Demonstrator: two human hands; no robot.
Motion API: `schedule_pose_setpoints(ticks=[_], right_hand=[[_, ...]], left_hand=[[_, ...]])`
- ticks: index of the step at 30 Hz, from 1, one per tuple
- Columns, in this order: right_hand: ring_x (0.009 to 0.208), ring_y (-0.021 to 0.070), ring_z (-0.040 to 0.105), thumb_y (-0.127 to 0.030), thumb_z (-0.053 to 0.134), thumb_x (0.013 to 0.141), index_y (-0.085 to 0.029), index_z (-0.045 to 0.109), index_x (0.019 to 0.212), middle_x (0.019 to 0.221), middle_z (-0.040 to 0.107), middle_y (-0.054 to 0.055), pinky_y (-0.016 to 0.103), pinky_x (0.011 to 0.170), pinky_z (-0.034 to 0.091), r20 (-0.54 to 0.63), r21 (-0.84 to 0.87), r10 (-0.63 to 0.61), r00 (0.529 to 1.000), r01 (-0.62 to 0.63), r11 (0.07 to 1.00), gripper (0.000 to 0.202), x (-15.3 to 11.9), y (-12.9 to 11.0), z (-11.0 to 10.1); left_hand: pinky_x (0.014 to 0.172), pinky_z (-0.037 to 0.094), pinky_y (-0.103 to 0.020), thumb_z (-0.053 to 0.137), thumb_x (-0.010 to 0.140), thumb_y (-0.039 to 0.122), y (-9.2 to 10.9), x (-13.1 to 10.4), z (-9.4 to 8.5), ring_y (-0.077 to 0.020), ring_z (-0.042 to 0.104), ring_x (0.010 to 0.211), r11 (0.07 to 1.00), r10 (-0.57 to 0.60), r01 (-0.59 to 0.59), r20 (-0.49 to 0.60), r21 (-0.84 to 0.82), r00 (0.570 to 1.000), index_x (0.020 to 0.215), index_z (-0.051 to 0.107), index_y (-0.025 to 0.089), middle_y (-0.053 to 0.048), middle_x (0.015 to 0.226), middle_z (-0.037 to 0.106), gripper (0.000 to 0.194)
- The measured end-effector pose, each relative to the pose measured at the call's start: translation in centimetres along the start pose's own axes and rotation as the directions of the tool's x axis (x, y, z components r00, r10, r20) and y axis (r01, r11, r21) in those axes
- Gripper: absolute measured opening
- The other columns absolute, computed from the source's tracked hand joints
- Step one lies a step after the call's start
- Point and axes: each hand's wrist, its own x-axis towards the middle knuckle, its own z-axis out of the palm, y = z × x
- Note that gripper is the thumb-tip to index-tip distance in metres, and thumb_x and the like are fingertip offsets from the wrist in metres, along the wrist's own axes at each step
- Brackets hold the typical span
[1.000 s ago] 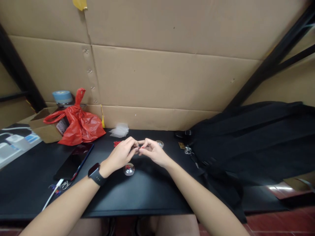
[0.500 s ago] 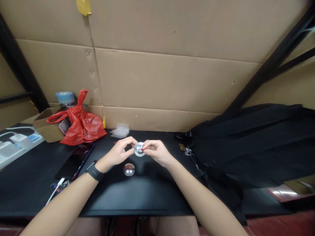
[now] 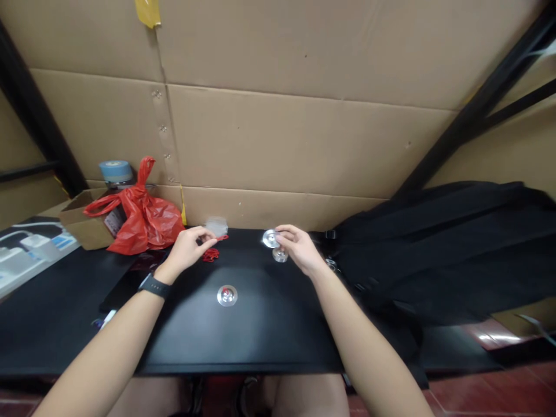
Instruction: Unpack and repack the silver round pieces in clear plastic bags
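Observation:
My left hand (image 3: 191,246) is over the left part of the black table (image 3: 256,336), thumb and forefinger pinched on a thin red strip (image 3: 222,237) like a piece of cord. Just below those fingertips lies a small tangled heap of red cord (image 3: 211,255). My right hand (image 3: 299,248) grips a shiny silver disc (image 3: 271,238) with a raised centre, held tilted by its edge. A small clear round piece (image 3: 280,255) shows right under that disc; whether it is held or resting, I cannot tell. Another silver disc (image 3: 227,295), reddish in its middle, lies flat between my forearms.
A red plastic bag (image 3: 150,223) stands by a cardboard box (image 3: 87,223) at the left, near a white power strip (image 3: 35,255). A dark phone (image 3: 130,284) lies by my left wrist. Clear plastic bags (image 3: 216,226) sit at the back; a black backpack (image 3: 447,255) fills the right.
My hands have moved apart: the right went right and up with the silver disc, the left went left with the red strip. The red heap and the clear round piece now show.

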Motion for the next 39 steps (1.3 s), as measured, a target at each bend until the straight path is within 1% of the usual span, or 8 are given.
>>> schedule_pose_setpoints(ticks=[3, 10, 24, 27, 29, 33, 35, 39], right_hand=[[0.062, 0.0128, 0.058, -0.037, 0.074, 0.070, -0.015, 0.063, 0.100, 0.082, 0.070, 0.006, 0.024, 0.054, 0.041, -0.133, -0.197, 0.042, 0.990, -0.068, 0.978, 0.038, 1.0, 1.1, -2.7], [0.055, 0.0105, 0.051, -0.019, 0.060, 0.071, -0.011, 0.068, 0.093, 0.072, 0.068, 0.006, 0.022, 0.051, 0.035, -0.097, -0.385, 0.247, 0.964, -0.265, 0.884, 0.025, 1.6, 3.3, -4.8], [0.070, 0.0154, 0.060, -0.024, 0.064, 0.077, -0.015, 0.073, 0.086, 0.077, 0.070, 0.004, 0.027, 0.070, 0.047, 0.065, -0.740, 0.077, 0.995, -0.004, 0.673, 0.016, 1.8, 3.8, -5.4], [0.078, 0.0170, 0.061, -0.025, 0.067, 0.077, -0.017, 0.073, 0.091, 0.092, 0.069, 0.007, 0.031, 0.076, 0.049, 0.078, -0.792, -0.107, 0.991, 0.127, 0.597, 0.017, 1.2, 2.5, -3.9], [0.083, 0.0173, 0.061, -0.025, 0.070, 0.078, -0.018, 0.073, 0.096, 0.098, 0.066, 0.008, 0.031, 0.079, 0.049, 0.219, -0.755, -0.182, 0.959, 0.285, 0.591, 0.019, 0.3, 1.5, -1.5], [0.084, 0.0160, 0.061, -0.038, 0.079, 0.076, -0.021, 0.071, 0.111, 0.102, 0.064, 0.006, 0.028, 0.078, 0.051, 0.657, -0.506, -0.063, 0.751, 0.501, 0.702, 0.039, -2.5, 0.5, 5.1], [0.085, 0.0159, 0.062, -0.040, 0.079, 0.077, -0.022, 0.072, 0.110, 0.098, 0.064, 0.005, 0.027, 0.080, 0.050, 0.736, -0.460, -0.033, 0.676, 0.535, 0.709, 0.039, -3.6, 0.8, 7.8], [0.077, 0.0134, 0.062, -0.028, 0.065, 0.089, -0.019, 0.076, 0.095, 0.088, 0.065, 0.005, 0.024, 0.073, 0.050, 0.735, -0.422, -0.075, 0.674, 0.541, 0.728, 0.015, -4.1, 1.8, 9.5]], left_hand=[[0.070, 0.047, -0.027, 0.063, 0.085, 0.040, -2.0, 0.2, -0.8, -0.0166, 0.061, 0.071, 0.994, 0.009, -0.014, 0.046, 0.110, 0.999, 0.084, 0.071, 0.017, -0.004, 0.080, 0.069, 0.024], [0.070, 0.047, -0.025, 0.060, 0.085, 0.038, -4.1, 0.1, -0.5, -0.0155, 0.062, 0.072, 0.994, -0.010, -0.012, 0.200, 0.107, 0.980, 0.083, 0.071, 0.017, -0.005, 0.082, 0.071, 0.024], [0.077, 0.049, -0.028, 0.049, 0.092, 0.034, -5.8, 0.0, -0.1, -0.0183, 0.065, 0.079, 0.976, -0.015, -0.031, 0.204, 0.218, 0.979, 0.095, 0.072, 0.018, -0.007, 0.094, 0.072, 0.028], [0.078, 0.049, -0.029, 0.048, 0.093, 0.034, -5.4, 0.1, -0.2, -0.0186, 0.065, 0.080, 0.975, -0.006, -0.035, 0.179, 0.221, 0.984, 0.098, 0.071, 0.017, -0.007, 0.097, 0.072, 0.029], [0.079, 0.049, -0.029, 0.048, 0.093, 0.034, -5.1, 0.2, -0.2, -0.0186, 0.065, 0.080, 0.974, 0.005, -0.041, 0.160, 0.221, 0.987, 0.098, 0.071, 0.017, -0.007, 0.096, 0.071, 0.029], [0.080, 0.049, -0.029, 0.049, 0.093, 0.032, -4.1, 0.2, -0.3, -0.0189, 0.065, 0.083, 0.976, 0.046, -0.062, 0.078, 0.211, 0.996, 0.093, 0.071, 0.018, -0.006, 0.094, 0.071, 0.026], [0.080, 0.049, -0.029, 0.050, 0.093, 0.032, -3.5, 0.2, -0.3, -0.0187, 0.065, 0.083, 0.977, 0.060, -0.064, 0.028, 0.204, 0.998, 0.092, 0.070, 0.018, -0.006, 0.093, 0.071, 0.025], [0.079, 0.049, -0.028, 0.052, 0.092, 0.029, -2.1, 0.1, -0.2, -0.0182, 0.066, 0.083, 0.979, 0.086, -0.085, 0.006, 0.187, 0.996, 0.091, 0.071, 0.018, -0.005, 0.093, 0.072, 0.022]])
